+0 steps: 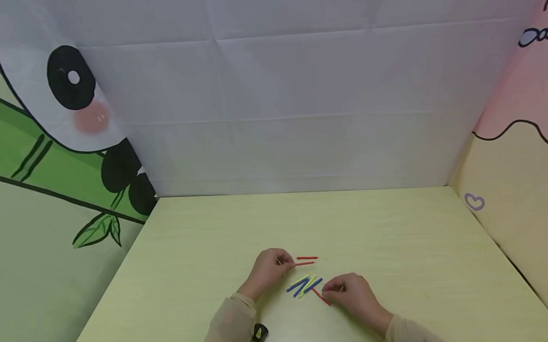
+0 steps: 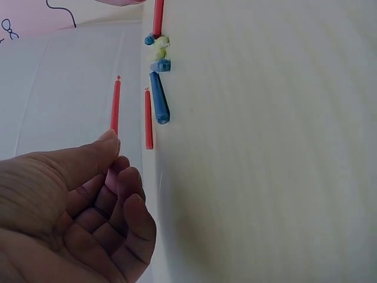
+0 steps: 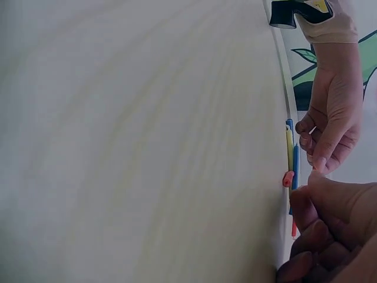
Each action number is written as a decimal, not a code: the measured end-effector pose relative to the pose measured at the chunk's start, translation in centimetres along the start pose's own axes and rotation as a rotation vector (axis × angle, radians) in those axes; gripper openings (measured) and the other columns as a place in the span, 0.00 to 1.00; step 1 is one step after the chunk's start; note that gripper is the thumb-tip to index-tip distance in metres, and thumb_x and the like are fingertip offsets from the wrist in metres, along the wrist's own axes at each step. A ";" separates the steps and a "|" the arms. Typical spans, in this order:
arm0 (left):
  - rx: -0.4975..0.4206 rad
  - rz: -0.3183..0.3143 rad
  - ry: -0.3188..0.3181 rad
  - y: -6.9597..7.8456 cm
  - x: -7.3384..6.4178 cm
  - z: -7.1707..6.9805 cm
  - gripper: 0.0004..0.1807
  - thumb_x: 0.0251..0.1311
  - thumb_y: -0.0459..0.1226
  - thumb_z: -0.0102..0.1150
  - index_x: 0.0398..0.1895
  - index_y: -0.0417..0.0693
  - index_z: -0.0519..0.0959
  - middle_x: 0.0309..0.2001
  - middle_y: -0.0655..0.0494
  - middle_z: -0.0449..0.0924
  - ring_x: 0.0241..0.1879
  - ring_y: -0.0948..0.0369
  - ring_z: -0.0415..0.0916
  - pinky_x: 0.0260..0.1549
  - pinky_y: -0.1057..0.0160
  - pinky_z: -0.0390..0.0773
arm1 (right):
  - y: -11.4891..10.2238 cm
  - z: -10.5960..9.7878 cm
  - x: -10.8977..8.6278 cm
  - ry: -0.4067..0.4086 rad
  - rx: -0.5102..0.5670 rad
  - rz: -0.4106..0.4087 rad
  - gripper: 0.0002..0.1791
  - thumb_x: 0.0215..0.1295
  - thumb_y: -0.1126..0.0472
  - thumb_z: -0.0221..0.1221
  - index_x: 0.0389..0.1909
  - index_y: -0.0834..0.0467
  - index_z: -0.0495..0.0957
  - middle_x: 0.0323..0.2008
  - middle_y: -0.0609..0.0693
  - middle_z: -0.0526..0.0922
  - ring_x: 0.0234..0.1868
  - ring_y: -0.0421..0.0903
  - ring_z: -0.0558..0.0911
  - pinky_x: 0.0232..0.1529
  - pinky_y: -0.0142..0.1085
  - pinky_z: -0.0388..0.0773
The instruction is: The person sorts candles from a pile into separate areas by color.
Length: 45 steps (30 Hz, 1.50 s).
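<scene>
In the head view, my left hand [image 1: 272, 266] pinches one end of a thin red candle [image 1: 305, 263] between thumb and index finger. The left wrist view shows that candle [image 2: 115, 106] standing out past the thumb, a small wick at its far end. My right hand [image 1: 352, 293] hovers by the pile, fingers loosely curled and nothing seen in them. Its fingertips are right beside another red candle [image 1: 322, 298]. Between the hands, blue candles [image 1: 296, 285] and yellow candles [image 1: 303, 289] lie crossed in a loose pile.
Another red candle [image 1: 307, 258] lies on the pale wooden table [image 1: 203, 236], just beyond the held one. A white sheet [image 1: 297, 87] stands behind the table, with painted panels at both sides. A black device [image 1: 260, 333] is strapped at the left wrist.
</scene>
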<state>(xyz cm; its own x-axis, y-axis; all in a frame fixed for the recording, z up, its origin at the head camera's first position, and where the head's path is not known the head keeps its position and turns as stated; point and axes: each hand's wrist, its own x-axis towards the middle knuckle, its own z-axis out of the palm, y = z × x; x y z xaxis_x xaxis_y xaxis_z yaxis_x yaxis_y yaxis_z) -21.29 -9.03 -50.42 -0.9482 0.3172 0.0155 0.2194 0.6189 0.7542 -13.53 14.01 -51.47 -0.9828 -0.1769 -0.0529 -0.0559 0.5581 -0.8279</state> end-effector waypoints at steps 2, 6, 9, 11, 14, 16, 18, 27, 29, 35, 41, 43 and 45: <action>0.003 -0.001 -0.001 -0.1 0.1 0.0 0.05 0.57 0.36 0.68 0.26 0.50 0.82 0.23 0.63 0.75 0.24 0.65 0.68 0.23 0.67 0.70 | 0.0 0.0 -0.1 -0.006 -0.005 -0.010 0.02 0.55 0.58 0.70 0.29 0.52 0.87 0.26 0.39 0.83 0.25 0.37 0.73 0.27 0.31 0.69; 0.002 0.000 -0.003 -0.1 0.4 -0.1 0.05 0.57 0.36 0.68 0.26 0.49 0.83 0.22 0.63 0.75 0.24 0.65 0.68 0.23 0.67 0.69 | 0.0 0.0 -0.3 -0.015 -0.016 -0.024 0.02 0.55 0.58 0.70 0.29 0.51 0.87 0.25 0.38 0.83 0.25 0.37 0.73 0.27 0.31 0.68; 0.001 0.000 -0.008 -0.1 0.5 -0.1 0.05 0.57 0.35 0.69 0.26 0.48 0.83 0.22 0.62 0.75 0.24 0.64 0.68 0.23 0.67 0.69 | 0.0 0.1 -0.4 -0.020 -0.022 -0.022 0.02 0.55 0.58 0.70 0.29 0.51 0.87 0.25 0.38 0.83 0.25 0.37 0.73 0.28 0.31 0.68; 0.005 -0.002 -0.009 0.0 0.6 -0.1 0.05 0.57 0.35 0.69 0.26 0.48 0.83 0.22 0.62 0.75 0.23 0.64 0.68 0.22 0.67 0.69 | 0.0 0.1 -0.5 -0.022 -0.027 -0.028 0.02 0.54 0.58 0.70 0.29 0.51 0.87 0.25 0.37 0.83 0.25 0.36 0.73 0.28 0.31 0.68; 0.018 -0.010 -0.008 0.1 0.7 0.0 0.05 0.57 0.35 0.68 0.26 0.49 0.83 0.22 0.63 0.75 0.24 0.64 0.68 0.23 0.67 0.70 | 0.0 0.0 -0.7 -0.030 -0.033 -0.037 0.02 0.54 0.59 0.71 0.28 0.51 0.87 0.25 0.37 0.83 0.26 0.36 0.74 0.29 0.31 0.69; 0.029 -0.013 -0.006 0.2 0.9 0.0 0.05 0.57 0.35 0.68 0.26 0.49 0.83 0.22 0.62 0.74 0.24 0.64 0.68 0.23 0.67 0.70 | -0.1 0.0 -0.8 -0.036 -0.035 -0.042 0.02 0.54 0.59 0.71 0.28 0.51 0.87 0.25 0.37 0.83 0.26 0.35 0.74 0.29 0.31 0.69; 0.042 -0.022 -0.007 0.3 1.0 0.1 0.05 0.57 0.36 0.68 0.26 0.49 0.83 0.23 0.63 0.74 0.25 0.64 0.68 0.24 0.67 0.70 | -0.1 0.0 -0.9 -0.042 -0.036 -0.045 0.02 0.54 0.59 0.71 0.28 0.51 0.86 0.24 0.37 0.83 0.26 0.35 0.74 0.29 0.31 0.70; 0.089 0.007 -0.018 0.2 1.7 0.4 0.05 0.57 0.35 0.68 0.25 0.48 0.82 0.23 0.62 0.74 0.25 0.64 0.68 0.27 0.67 0.69 | -0.1 -0.1 -0.9 -0.053 -0.047 -0.041 0.03 0.54 0.59 0.71 0.28 0.52 0.86 0.23 0.38 0.81 0.25 0.36 0.75 0.28 0.31 0.70; 0.090 0.012 -0.019 0.2 1.9 0.4 0.05 0.57 0.35 0.68 0.25 0.48 0.82 0.23 0.62 0.74 0.25 0.64 0.68 0.27 0.67 0.69 | 0.0 -0.1 -0.9 -0.051 -0.049 -0.043 0.03 0.54 0.59 0.71 0.28 0.52 0.86 0.23 0.38 0.81 0.25 0.36 0.74 0.28 0.31 0.70; 0.069 -0.007 -0.023 0.2 2.2 0.6 0.05 0.57 0.35 0.68 0.25 0.49 0.83 0.23 0.62 0.75 0.26 0.64 0.68 0.28 0.66 0.70 | -0.2 -0.1 -1.0 -0.036 -0.054 -0.073 0.04 0.53 0.60 0.71 0.26 0.53 0.85 0.21 0.38 0.79 0.23 0.34 0.74 0.27 0.30 0.69; 0.092 -0.014 -0.024 0.1 2.5 0.7 0.05 0.56 0.35 0.69 0.25 0.49 0.83 0.23 0.62 0.75 0.26 0.63 0.68 0.29 0.65 0.70 | -0.2 -0.1 -1.1 -0.032 -0.058 -0.078 0.05 0.52 0.59 0.72 0.25 0.52 0.84 0.20 0.38 0.78 0.23 0.34 0.72 0.27 0.30 0.68; 0.103 -0.013 -0.022 0.1 2.5 0.8 0.05 0.56 0.35 0.69 0.25 0.49 0.83 0.23 0.62 0.75 0.26 0.64 0.68 0.29 0.65 0.70 | -0.2 -0.1 -1.1 -0.030 -0.062 -0.081 0.05 0.52 0.60 0.72 0.25 0.52 0.84 0.20 0.38 0.78 0.22 0.34 0.72 0.27 0.30 0.68; 0.115 -0.003 -0.017 0.1 2.6 0.8 0.05 0.56 0.35 0.69 0.24 0.49 0.83 0.22 0.62 0.75 0.26 0.64 0.68 0.28 0.65 0.70 | -0.2 -0.1 -1.1 -0.030 -0.070 -0.085 0.05 0.52 0.60 0.72 0.25 0.52 0.84 0.19 0.37 0.78 0.22 0.33 0.72 0.27 0.30 0.68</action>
<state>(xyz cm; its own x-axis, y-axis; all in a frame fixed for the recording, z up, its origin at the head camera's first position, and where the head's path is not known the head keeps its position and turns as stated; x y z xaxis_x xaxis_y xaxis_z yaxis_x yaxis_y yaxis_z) -23.51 -7.58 -50.80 -0.9452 0.3264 0.0014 0.2421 0.6983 0.6736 -12.43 14.13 -51.18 -0.9683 -0.2500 -0.0017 -0.1523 0.5954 -0.7888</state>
